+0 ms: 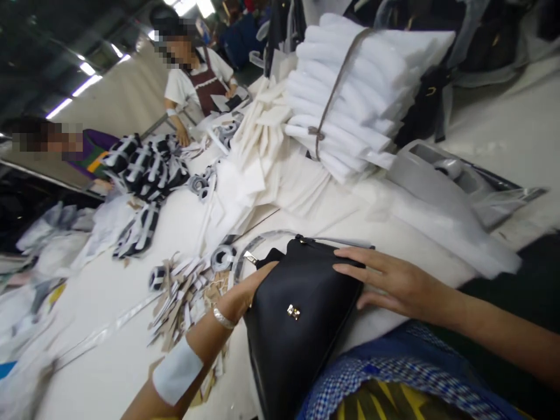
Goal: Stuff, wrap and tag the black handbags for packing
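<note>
A black handbag (301, 280) with a small gold-coloured emblem (293, 312) on its front leans against my body at the table edge. My left hand (261, 281) reaches in at the bag's left side, and its fingers are hidden behind the black panel. On the right edge of the bag lies my right hand (385, 281), fingers stretched out and spread against the surface. Beside my left hand, a strap end with a metal buckle (251, 257) sticks out. A plastic-wrapped strap (262, 234) curves behind the bag.
Paper and card strips (179, 300) lie left of my forearm, near wrapped rolls (223, 258). Behind the bag stands a tied stack of white padding (345, 87), with loose white sheets (262, 140) beside it. Wrapped black-and-white bundles (146, 166) sit near two people across the table.
</note>
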Demonstrator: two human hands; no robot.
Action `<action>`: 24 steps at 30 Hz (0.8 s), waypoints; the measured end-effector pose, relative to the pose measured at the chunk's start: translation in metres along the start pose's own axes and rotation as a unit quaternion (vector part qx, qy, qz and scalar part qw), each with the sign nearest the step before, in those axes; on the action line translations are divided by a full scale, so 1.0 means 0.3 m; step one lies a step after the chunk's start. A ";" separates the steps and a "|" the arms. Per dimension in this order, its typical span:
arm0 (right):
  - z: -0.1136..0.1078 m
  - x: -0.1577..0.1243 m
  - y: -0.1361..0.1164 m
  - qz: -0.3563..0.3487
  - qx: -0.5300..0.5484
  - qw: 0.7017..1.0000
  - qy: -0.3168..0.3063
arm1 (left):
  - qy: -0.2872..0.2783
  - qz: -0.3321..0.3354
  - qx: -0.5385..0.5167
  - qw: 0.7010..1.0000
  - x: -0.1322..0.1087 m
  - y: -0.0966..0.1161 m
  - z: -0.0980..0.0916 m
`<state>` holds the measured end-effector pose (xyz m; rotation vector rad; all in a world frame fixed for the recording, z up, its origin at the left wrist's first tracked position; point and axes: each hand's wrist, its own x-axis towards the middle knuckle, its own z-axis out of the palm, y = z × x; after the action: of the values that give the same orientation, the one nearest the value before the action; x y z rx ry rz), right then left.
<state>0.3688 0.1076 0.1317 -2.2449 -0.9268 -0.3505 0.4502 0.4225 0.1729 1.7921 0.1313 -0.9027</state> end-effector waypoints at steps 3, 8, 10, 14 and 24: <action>0.012 0.015 0.010 -0.013 -0.010 1.000 0.018 | 0.112 0.039 0.021 0.993 -0.109 -0.016 -0.039; 0.039 -0.034 -0.040 -0.008 -0.060 0.997 0.041 | 0.273 0.188 0.217 0.918 -0.459 -0.164 0.093; 0.040 -0.070 -0.081 0.020 -0.094 0.995 0.042 | 0.241 0.281 0.355 0.858 -0.546 -0.246 0.180; 0.011 -0.075 -0.166 0.030 -0.150 0.987 0.040 | 0.234 0.318 0.532 0.749 -0.554 -0.352 0.261; 0.112 0.333 -0.302 -0.141 -0.136 0.969 -0.148 | 0.293 0.328 0.550 0.710 -0.461 -0.396 0.262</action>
<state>0.3758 0.2294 0.1981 -2.4606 -1.4397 -0.2852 0.2541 0.4505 0.1581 2.8735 -0.7783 0.2898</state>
